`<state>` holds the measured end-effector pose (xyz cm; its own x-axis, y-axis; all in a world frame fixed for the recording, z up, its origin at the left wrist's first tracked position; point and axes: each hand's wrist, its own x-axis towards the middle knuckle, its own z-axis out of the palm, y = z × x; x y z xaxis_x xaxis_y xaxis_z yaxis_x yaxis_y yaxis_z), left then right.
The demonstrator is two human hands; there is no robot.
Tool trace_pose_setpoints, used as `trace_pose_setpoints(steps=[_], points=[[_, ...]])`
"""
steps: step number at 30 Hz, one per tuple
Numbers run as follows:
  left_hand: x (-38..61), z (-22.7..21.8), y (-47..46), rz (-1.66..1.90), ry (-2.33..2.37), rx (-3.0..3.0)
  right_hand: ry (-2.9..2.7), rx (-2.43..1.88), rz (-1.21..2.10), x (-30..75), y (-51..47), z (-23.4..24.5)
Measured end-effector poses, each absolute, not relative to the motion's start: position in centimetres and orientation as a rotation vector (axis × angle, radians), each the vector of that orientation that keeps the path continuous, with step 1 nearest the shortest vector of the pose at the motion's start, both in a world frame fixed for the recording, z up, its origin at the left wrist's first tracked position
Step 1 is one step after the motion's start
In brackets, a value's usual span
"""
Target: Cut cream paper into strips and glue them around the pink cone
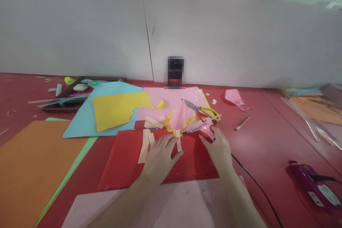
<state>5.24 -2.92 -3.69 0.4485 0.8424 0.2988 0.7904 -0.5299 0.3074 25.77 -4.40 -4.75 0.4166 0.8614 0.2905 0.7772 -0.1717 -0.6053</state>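
Observation:
My right hand point(219, 148) has thumb and fingers around the handle of a pink hot glue gun point(197, 125), whose light is lit. The nozzle points left, close to a pink paper cone point(178, 117) on yellow scalloped paper. My left hand point(161, 155) rests palm down on a red board point(123, 160), thumb and fingers apart. A narrow cream paper strip point(179, 142) lies between its thumb and forefinger, below the cone. More cream strips point(145, 146) are partly under that hand. Scissors point(197, 107) with yellow and orange handles lie behind the gun.
Yellow card point(114, 112) and blue card point(82, 121) lie left, near a tray of tools point(64, 107). Orange card point(34, 156) is nearer. At right are a pink paper scrap point(233, 97), a small brush-like stick point(242, 123), a black cord point(259, 183) and a purple power strip point(315, 185).

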Motion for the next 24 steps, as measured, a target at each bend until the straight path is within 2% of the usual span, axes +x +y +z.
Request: trace_pose_setpoints(steps=[24], points=[[5.78,-3.23,-2.5,0.604,1.558,2.524,-1.411,-2.0,0.13,25.68,-4.33,-4.83]])
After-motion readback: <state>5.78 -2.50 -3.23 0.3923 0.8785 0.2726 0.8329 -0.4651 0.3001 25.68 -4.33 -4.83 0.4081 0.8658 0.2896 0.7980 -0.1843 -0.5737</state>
